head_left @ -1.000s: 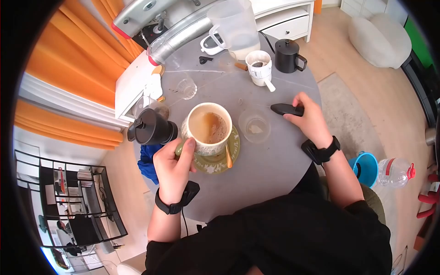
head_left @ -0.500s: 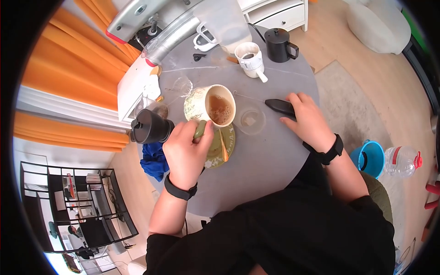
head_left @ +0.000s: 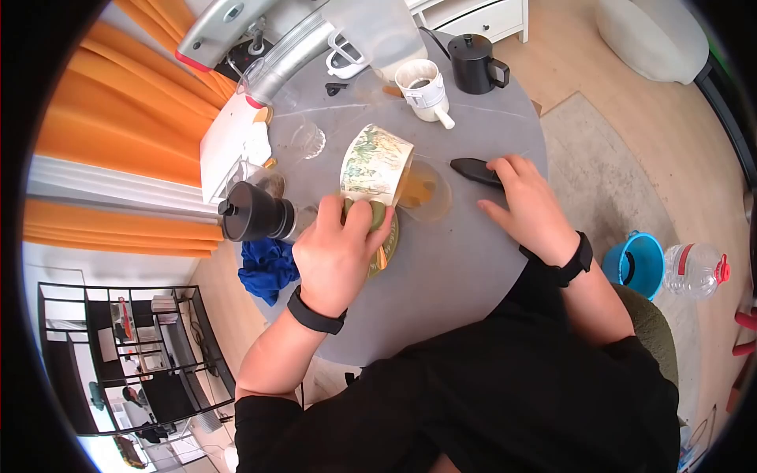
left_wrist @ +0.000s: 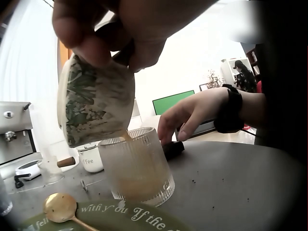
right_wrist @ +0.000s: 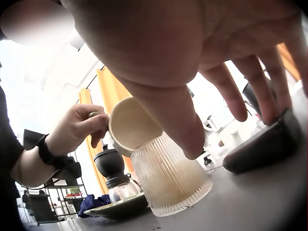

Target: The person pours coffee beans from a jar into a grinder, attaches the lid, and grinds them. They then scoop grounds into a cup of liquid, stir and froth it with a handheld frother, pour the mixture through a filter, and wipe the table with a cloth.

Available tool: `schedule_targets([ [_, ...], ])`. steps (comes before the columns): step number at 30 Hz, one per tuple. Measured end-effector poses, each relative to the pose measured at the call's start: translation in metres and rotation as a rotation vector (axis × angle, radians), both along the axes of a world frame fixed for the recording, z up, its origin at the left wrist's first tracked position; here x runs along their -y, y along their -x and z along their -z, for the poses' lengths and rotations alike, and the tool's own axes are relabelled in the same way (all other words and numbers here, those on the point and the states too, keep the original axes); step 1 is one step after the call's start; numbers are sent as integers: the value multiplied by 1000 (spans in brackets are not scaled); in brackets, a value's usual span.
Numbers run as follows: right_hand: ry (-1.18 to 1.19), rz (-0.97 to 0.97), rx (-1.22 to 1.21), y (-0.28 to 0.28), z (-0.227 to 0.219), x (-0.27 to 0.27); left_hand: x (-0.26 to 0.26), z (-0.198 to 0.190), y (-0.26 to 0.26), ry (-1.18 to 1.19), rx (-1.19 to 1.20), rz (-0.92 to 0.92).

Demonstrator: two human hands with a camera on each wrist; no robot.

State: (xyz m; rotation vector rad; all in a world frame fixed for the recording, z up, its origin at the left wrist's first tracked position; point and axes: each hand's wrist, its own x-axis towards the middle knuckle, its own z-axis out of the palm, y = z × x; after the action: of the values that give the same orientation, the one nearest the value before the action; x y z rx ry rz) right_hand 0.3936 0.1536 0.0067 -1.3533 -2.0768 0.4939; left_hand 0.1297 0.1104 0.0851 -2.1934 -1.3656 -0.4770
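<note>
My left hand [head_left: 335, 248] grips the green handle of a patterned cream mug [head_left: 376, 165], tipped over to the right. Its rim is at the mouth of a ribbed clear glass [left_wrist: 137, 168], and a thin brown stream runs down into it. Brown liquid shows low inside the glass in the left wrist view. Below the mug lies a green lettered saucer [left_wrist: 120, 216] with a gold spoon [left_wrist: 60, 208] on it. My right hand [head_left: 532, 209] rests with fairly straight fingers on the black handle of a milk frother [right_wrist: 264, 147], right of the glass.
A black coffee grinder [head_left: 256, 213] and a blue cloth [head_left: 268, 268] are at the left. Toward the back stand a clear tumbler [head_left: 309, 140], a white handled cup [head_left: 426, 94], a large translucent pitcher [head_left: 378, 31] and a black pot [head_left: 473, 67].
My left hand has lifted the mug off the saucer, moved it right and tipped it, so its liquid now runs into the glass. My right hand stays by the frother.
</note>
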Motion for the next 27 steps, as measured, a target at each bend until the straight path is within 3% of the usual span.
schedule_targets([
  [7,26,0,12,-3,4,0,1,2,-1,9,-34,52],
  [9,31,-3,19,-3,3,1,-2,3,2,-11,-70,186],
  [15,33,-8,26,-5,5,2,-7,3,12,25,-129,291],
  [19,53,-2,38,-6,3,2,-8,3,16,65,-95,235],
  [21,54,3,41,-7,2,3,-9,1,13,143,150,98],
  [22,58,7,44,-7,1,3,-10,2,14,144,153,98],
  [24,73,11,40,-8,-1,4,-12,6,16,285,727,2],
  [27,79,12,42,-7,-6,4,-5,4,33,569,1362,-126],
])
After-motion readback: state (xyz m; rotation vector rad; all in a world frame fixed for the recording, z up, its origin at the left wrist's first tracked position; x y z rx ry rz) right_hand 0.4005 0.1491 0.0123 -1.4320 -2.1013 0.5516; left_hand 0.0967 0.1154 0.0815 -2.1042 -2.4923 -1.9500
